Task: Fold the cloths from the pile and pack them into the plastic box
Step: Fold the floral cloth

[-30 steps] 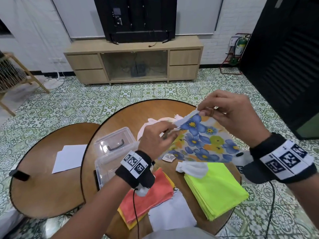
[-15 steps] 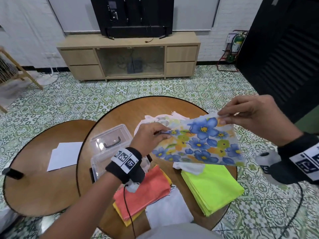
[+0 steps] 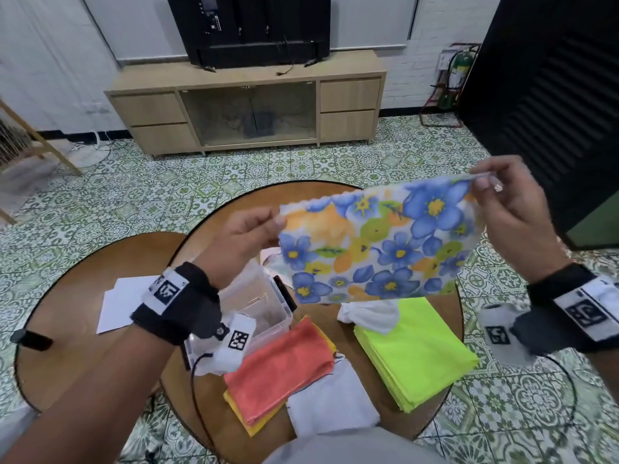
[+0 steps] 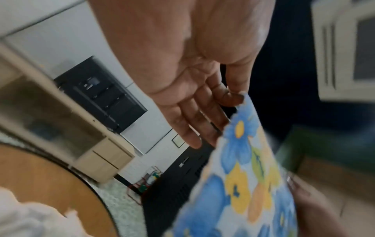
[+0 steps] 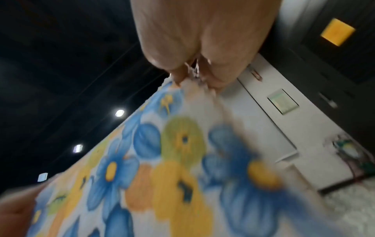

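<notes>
Holding one top corner, the left hand (image 3: 246, 234) pinches the thin white cloth with blue, yellow and orange flowers (image 3: 375, 244) between thumb and fingertip. In the left wrist view its other fingers (image 4: 194, 126) reach out straight past the cloth's wavy edge. The cloth hangs in the air above the round brown wooden table (image 3: 234, 212), stretched flat between both hands. I think it is pulled tight like this so the wrinkles go away before folding. Its long side runs left to right, a little higher on the right, and its printed face looks back at the person. The short side drops down toward the table. Below it, on the left, sits the clear plastic box (image 3: 258, 306), open and waiting. On the far side, the right hand (image 3: 512, 209) pinches the other top corner.
</notes>
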A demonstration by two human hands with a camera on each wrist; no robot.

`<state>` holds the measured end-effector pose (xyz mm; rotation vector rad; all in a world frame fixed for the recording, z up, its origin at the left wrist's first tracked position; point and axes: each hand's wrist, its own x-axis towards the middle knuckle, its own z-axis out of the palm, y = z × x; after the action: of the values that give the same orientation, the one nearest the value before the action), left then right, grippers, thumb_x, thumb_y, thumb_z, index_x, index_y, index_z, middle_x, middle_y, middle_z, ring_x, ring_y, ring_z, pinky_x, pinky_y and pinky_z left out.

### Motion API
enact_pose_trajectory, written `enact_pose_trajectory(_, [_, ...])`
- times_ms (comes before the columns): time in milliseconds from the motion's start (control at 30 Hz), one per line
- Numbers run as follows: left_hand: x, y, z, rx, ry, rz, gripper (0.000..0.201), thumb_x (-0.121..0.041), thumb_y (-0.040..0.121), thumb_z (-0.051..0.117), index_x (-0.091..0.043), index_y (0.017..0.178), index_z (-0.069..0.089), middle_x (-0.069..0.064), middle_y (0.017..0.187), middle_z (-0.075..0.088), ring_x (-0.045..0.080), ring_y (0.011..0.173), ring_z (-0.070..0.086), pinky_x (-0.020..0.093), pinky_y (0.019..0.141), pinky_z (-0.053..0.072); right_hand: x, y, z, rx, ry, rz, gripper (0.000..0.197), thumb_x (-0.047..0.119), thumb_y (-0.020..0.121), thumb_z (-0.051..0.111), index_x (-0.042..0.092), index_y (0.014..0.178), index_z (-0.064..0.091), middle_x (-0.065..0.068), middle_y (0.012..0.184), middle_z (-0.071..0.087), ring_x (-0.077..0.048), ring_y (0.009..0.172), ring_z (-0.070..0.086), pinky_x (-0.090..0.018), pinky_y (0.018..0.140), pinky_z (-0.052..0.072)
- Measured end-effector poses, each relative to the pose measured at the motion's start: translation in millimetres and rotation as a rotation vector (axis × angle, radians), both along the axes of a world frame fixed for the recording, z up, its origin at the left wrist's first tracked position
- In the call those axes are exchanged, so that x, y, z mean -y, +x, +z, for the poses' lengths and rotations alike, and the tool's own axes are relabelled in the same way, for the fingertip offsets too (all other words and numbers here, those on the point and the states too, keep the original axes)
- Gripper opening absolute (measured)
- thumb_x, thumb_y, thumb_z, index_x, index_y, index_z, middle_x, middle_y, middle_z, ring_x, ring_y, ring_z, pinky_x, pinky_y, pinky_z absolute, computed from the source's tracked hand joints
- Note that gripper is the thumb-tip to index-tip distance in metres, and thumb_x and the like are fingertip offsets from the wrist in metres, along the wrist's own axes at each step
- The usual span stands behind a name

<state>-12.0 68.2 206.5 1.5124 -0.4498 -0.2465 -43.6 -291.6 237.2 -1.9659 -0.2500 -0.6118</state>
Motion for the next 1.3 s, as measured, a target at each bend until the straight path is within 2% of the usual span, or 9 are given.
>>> enact_pose_trajectory(133, [18.3, 21.3, -2.7, -0.354, -0.337, 0.138, 0.022, -0.030, 0.091, 0.056, -0.016, 0.076, 0.065, -0.001, 0.067, 0.065, 0.014, 0.055, 0.060, 0.020, 0.052, 0.044, -24.7, 21.7, -14.7, -0.333, 0.446, 0.139, 0.027, 0.052, 0.092, 0.054, 0.029, 0.102, 0.063, 0.002, 0.100, 0.063, -0.011, 0.090, 0.061, -0.033, 0.081, 0.049])
enact_pose_trajectory(233, [15.5, 37.5, -22.4, -0.547, -0.315, 0.096, 0.045, -0.052, 0.080, 0.070, -0.013, 0.098, 0.055, 0.011, 0.106, 0.059, 0.026, 0.089, 0.051, 0.035, 0.074, 0.035, -34.0, 10.9, -60.3, -0.880, 0.308, 0.527, 0.019, 0.019, 0.085, 0.071, 0.012, 0.102, 0.072, -0.008, 0.104, 0.074, -0.018, 0.086, 0.070, -0.031, 0.074, 0.058])
enact_pose_trajectory(367, [0.8, 31.1, -22.0, -0.603, -0.377, 0.072, 0.057, -0.050, 0.076, 0.075, -0.014, 0.108, 0.044, 0.007, 0.092, 0.055, 0.032, 0.090, 0.040, 0.048, 0.081, 0.027, -33.2, 0.4, -87.5, -0.760, 0.517, 0.488, 0.068, 0.026, 0.067, 0.088, 0.007, 0.125, 0.059, -0.014, 0.122, 0.067, -0.026, 0.102, 0.067, -0.040, 0.089, 0.055])
enact_pose_trajectory(567, [2.7, 17.1, -33.3, -0.775, -0.456, 0.115, 0.057, -0.055, 0.100, 0.030, -0.010, 0.117, 0.061, 0.002, 0.080, 0.063, 0.019, 0.065, 0.056, 0.027, 0.061, 0.054, -47.1, 0.9, -88.8, -0.838, 0.794, 0.525, 0.042, 0.036, 0.082, 0.070, 0.020, 0.121, 0.065, -0.005, 0.116, 0.071, -0.020, 0.092, 0.071, -0.039, 0.081, 0.058])
enact_pose_trajectory(700, [5.4, -13.9, -67.8, -0.978, -0.404, -0.132, 0.120, -0.091, 0.073, 0.031, 0.005, 0.145, 0.030, 0.034, 0.135, 0.048, 0.049, 0.123, 0.049, 0.064, 0.105, 0.034, -50.6, -3.5, -102.3, -0.827, 0.538, 0.290, 0.054, 0.000, 0.082, 0.071, 0.018, 0.130, 0.054, 0.006, 0.088, 0.073, -0.005, 0.068, 0.069, -0.020, 0.057, 0.054])
enact_pose_trajectory(833, [1.2, -11.4, -61.9, -0.799, -0.245, -0.117, 0.050, -0.041, 0.099, 0.040, -0.002, 0.118, 0.065, 0.016, 0.095, 0.072, 0.027, 0.077, 0.069, 0.037, 0.073, 0.055, -32.3, 1.5, -99.7, -0.709, 0.419, 0.245, 0.031, 0.026, 0.080, 0.078, 0.026, 0.110, 0.069, 0.001, 0.122, 0.066, -0.008, 0.092, 0.066, -0.027, 0.082, 0.053])
enact_pose_trajectory(967, [-1.9, -6.3, -55.5, -0.632, -0.156, -0.180, 0.049, -0.004, 0.082, 0.067, -0.001, 0.130, 0.054, 0.016, 0.122, 0.063, 0.023, 0.097, 0.067, 0.031, 0.077, 0.055, -17.5, 6.6, -85.9, -0.697, 0.450, 0.380, 0.083, 0.042, 0.042, 0.096, 0.024, 0.119, 0.068, -0.001, 0.123, 0.068, -0.016, 0.095, 0.067, -0.028, 0.082, 0.057])
enact_pose_trajectory(1100, [5.9, -8.1, -61.3, -0.641, -0.148, -0.149, 0.039, -0.006, 0.080, 0.070, 0.002, 0.119, 0.064, 0.016, 0.105, 0.065, 0.023, 0.085, 0.063, 0.029, 0.068, 0.050, -8.5, 11.7, -83.8, -0.706, 0.529, 0.414, 0.107, 0.032, 0.041, 0.098, 0.015, 0.137, 0.054, -0.005, 0.132, 0.061, -0.017, 0.104, 0.064, -0.027, 0.082, 0.057])
enact_pose_trajectory(1300, [22.5, -10.5, -53.5, -0.726, 0.010, -0.002, 0.020, -0.014, 0.087, 0.058, -0.003, 0.099, 0.069, 0.010, 0.078, 0.071, 0.017, 0.062, 0.067, 0.029, 0.056, 0.055, -4.4, 2.1, -79.8, -0.738, 0.307, 0.360, 0.070, 0.036, 0.065, 0.086, 0.024, 0.128, 0.061, 0.006, 0.141, 0.053, -0.008, 0.103, 0.065, -0.021, 0.084, 0.054])
